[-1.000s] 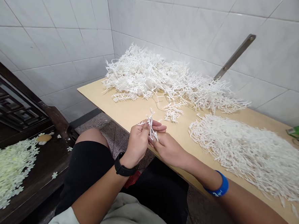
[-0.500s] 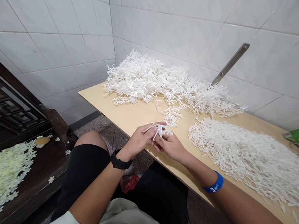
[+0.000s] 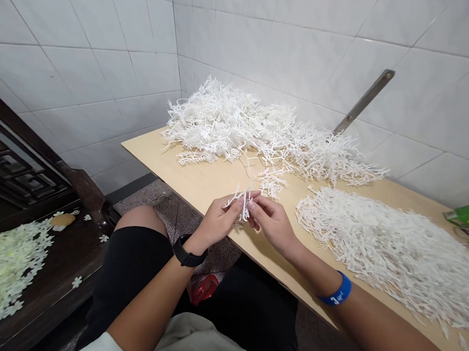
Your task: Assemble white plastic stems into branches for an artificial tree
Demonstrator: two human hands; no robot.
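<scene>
Both hands meet above the near edge of the wooden board [image 3: 202, 187]. Between them is a white branched sprig [image 3: 244, 203]. My left hand [image 3: 219, 217] pinches it between thumb and fingers. From the other side, my right hand [image 3: 270, 220] has its thumb and fingertips closed on the same sprig. Just beyond the hands lies a small white branched piece [image 3: 271, 182]. Behind it spreads a large tangled pile of white branched pieces [image 3: 237, 123]. To the right of my right hand is a flatter heap of thin white strands [image 3: 389, 243].
At the far left, pale yellow-green flower pieces [image 3: 6, 273] cover part of a dark wooden seat [image 3: 60, 265], beside a tan stone-like object [image 3: 62, 220]. A metal bracket [image 3: 366, 101] leans near the tiled wall. A green packet [image 3: 468, 215] sits at the right edge.
My right hand has turned, and its thumb has shifted onto the sprig. The sprig between the fingers has changed its angle and now points more upward. The piles look unchanged.
</scene>
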